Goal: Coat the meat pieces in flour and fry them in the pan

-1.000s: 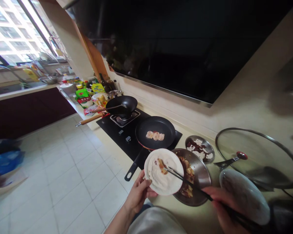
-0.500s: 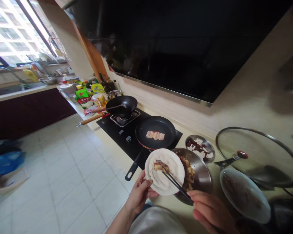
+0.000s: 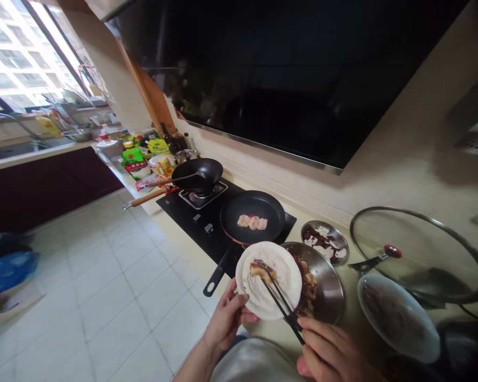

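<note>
My left hand [image 3: 226,320] holds a white plate [image 3: 269,281] by its near rim, above the counter's front edge. On the plate lies a pale flat wrapper with a brown piece of food [image 3: 263,270]. My right hand [image 3: 329,353] grips dark chopsticks [image 3: 279,301], and their tips touch that piece. Just right of the plate a steel bowl [image 3: 329,289] holds browned chunks of food. Beyond the plate a black frying pan [image 3: 252,217] on the hob holds three pale pieces.
A black wok [image 3: 199,174] with a wooden handle sits on the far burner. A small steel dish [image 3: 325,242], a glass lid [image 3: 416,254] and a grey plate [image 3: 398,315] stand at the right. Bottles and packets [image 3: 137,159] crowd the far counter. Tiled floor lies at the left.
My right hand has drawn nearer and to the left, swinging the chopsticks steeper over the plate. The piece of food has shifted slightly left on the wrapper. The left hand keeps the plate still.
</note>
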The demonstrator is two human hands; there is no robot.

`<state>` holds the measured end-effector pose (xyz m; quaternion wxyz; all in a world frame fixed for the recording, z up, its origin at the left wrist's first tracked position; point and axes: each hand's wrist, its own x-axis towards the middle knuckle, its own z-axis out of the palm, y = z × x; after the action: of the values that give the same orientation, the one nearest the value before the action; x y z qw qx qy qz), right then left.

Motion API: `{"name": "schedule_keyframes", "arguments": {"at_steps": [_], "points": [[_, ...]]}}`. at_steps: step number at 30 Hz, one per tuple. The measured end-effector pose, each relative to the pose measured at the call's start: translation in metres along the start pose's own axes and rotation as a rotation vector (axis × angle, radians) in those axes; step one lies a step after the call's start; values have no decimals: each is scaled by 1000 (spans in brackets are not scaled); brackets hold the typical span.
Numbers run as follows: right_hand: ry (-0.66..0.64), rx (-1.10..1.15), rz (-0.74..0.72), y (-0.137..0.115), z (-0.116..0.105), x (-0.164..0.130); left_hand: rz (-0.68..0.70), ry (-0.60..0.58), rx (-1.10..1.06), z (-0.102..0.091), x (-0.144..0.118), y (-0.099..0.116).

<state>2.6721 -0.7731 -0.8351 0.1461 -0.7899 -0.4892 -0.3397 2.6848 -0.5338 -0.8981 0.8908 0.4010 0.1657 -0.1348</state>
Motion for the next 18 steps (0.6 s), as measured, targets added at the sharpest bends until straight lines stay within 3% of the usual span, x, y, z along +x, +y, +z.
{"name": "schedule_keyframes", "arguments": {"at_steps": [3,8,11,14,18], "points": [[8,-15,17,-2,-5,9,7,-23,9,0,0,-2],[81,29,71,22,-27,12,22,-15,9,0,-2,1],[86,-46,252,36,-38,12,37,-3,5,0,-6,4],[201,-77,475,44,-44,13,37,20,14,0,-9,6],[263,-52,576,44,-48,8,23,44,18,1,-10,8]]}}
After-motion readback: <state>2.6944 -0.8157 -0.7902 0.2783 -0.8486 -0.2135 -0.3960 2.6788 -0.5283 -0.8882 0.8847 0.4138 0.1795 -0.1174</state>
